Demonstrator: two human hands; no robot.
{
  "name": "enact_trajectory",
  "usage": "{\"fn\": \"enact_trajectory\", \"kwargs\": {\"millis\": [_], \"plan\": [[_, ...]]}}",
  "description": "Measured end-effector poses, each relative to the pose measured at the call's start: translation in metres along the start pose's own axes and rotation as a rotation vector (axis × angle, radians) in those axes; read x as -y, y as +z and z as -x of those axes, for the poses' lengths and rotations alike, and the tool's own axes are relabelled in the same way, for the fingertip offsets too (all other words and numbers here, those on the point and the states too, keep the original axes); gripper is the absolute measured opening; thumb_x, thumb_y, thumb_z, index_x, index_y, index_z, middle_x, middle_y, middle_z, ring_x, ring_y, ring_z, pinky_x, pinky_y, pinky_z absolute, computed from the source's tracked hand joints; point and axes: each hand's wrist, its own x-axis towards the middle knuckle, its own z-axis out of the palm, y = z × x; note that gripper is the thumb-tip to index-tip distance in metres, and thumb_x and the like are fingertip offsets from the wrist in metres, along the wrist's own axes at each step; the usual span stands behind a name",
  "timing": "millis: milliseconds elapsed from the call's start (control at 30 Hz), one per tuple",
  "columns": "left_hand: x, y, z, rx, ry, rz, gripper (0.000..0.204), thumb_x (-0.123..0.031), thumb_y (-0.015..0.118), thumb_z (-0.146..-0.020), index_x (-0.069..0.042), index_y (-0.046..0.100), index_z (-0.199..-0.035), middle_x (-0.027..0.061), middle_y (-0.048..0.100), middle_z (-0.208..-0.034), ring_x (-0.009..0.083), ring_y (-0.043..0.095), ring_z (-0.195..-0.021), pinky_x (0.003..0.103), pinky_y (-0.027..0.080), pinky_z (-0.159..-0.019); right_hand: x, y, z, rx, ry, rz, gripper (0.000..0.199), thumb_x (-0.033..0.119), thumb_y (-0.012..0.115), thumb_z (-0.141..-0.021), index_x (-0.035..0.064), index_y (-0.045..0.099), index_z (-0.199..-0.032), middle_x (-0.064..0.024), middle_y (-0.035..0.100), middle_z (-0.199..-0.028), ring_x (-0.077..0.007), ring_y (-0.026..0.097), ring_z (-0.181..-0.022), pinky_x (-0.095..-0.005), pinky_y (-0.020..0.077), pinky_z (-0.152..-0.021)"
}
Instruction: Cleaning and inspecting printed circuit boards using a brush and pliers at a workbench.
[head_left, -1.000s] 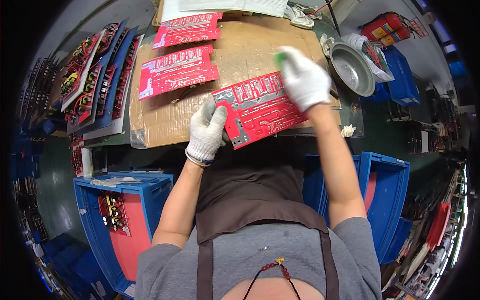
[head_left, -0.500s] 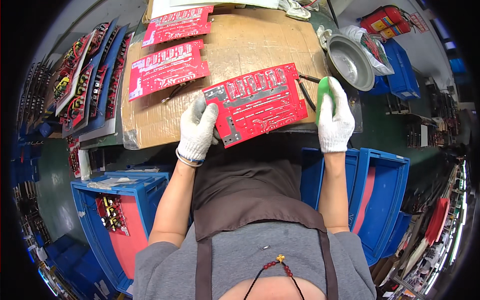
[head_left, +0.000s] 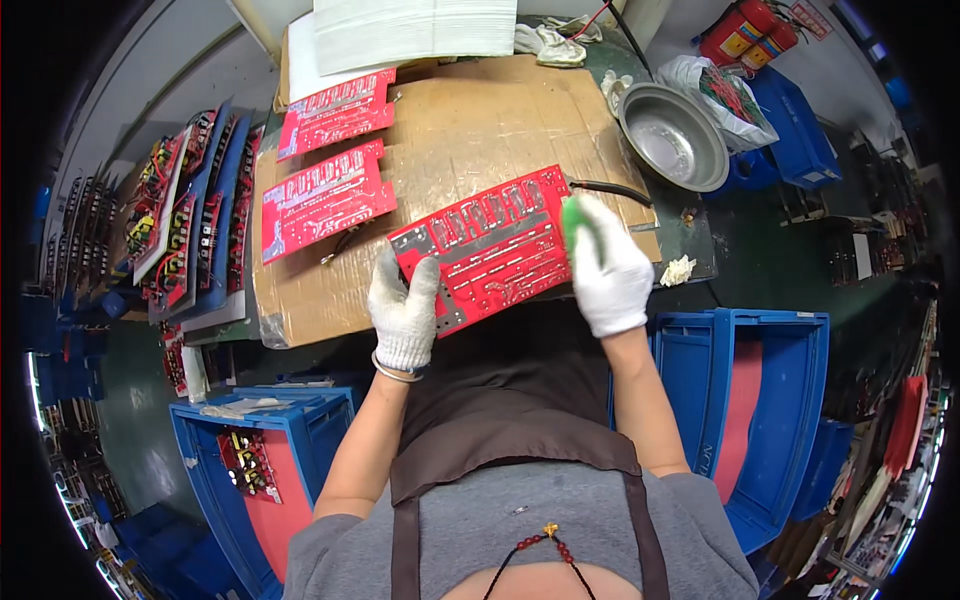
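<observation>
A red circuit board (head_left: 495,255), solder side up, is held tilted over the near edge of the bench. My left hand (head_left: 405,310), in a white knit glove, grips its left end with the thumb on top. In my gloved right hand (head_left: 612,278) is a green rounded object (head_left: 571,222), mostly hidden by the fingers; it may be a brush or pad. That object is at the board's right edge. A black cable (head_left: 615,189) runs off the board's upper right corner. Two more red boards (head_left: 325,205) lie on the cardboard to the left.
Cardboard (head_left: 480,115) covers the bench. A metal bowl (head_left: 672,138) stands at its right, with crumpled white scraps (head_left: 678,270) nearer me. Boards stand in a rack (head_left: 190,220) at far left. Blue crates (head_left: 800,400) flank me. White foam sheets (head_left: 415,30) lie at the back.
My right hand has brought the green object leftward to the board's right edge. The board has tilted further, its right end higher. The whole view has shifted, showing more of the bench's back.
</observation>
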Motion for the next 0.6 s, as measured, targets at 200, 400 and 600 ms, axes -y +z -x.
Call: {"fn": "enact_trajectory", "kwargs": {"millis": [200,400,600], "plan": [[0.003,0.006,0.000,-0.042,-0.014,0.050,0.029,-0.014,0.072,-0.099,0.001,0.061,-0.121,0.0063,0.068,-0.109,0.0124,0.062,-0.095,0.030,0.051,-0.089,0.028,0.028,-0.007,0.197,-0.202,-0.065,0.030,0.009,0.071,-0.087,0.0152,0.073,-0.116,-0.0154,0.075,-0.102,-0.0346,0.074,-0.084,-0.0415,0.0598,-0.076],[0.006,0.009,-0.006,-0.044,-0.102,0.116,0.029,-0.013,0.072,-0.098,0.000,0.062,-0.122,0.0059,0.068,-0.111,0.0133,0.063,-0.098,0.030,0.051,-0.093,-0.045,-0.021,-0.095,0.056,0.167,0.186,0.031,0.023,0.065,-0.097,0.0195,0.071,-0.127,-0.0144,0.074,-0.116,-0.0319,0.073,-0.106,-0.0380,0.0554,-0.091],[-0.022,-0.011,-0.004,0.109,-0.453,0.599,0.031,-0.010,0.067,-0.098,-0.008,0.057,-0.127,0.0043,0.066,-0.105,0.0135,0.068,-0.088,0.030,0.059,-0.075,-0.032,-0.004,-0.071,0.005,0.001,0.067,0.030,0.013,0.065,-0.100,0.0068,0.069,-0.129,-0.0126,0.074,-0.121,-0.0200,0.071,-0.111,-0.0335,0.0518,-0.099]]}}
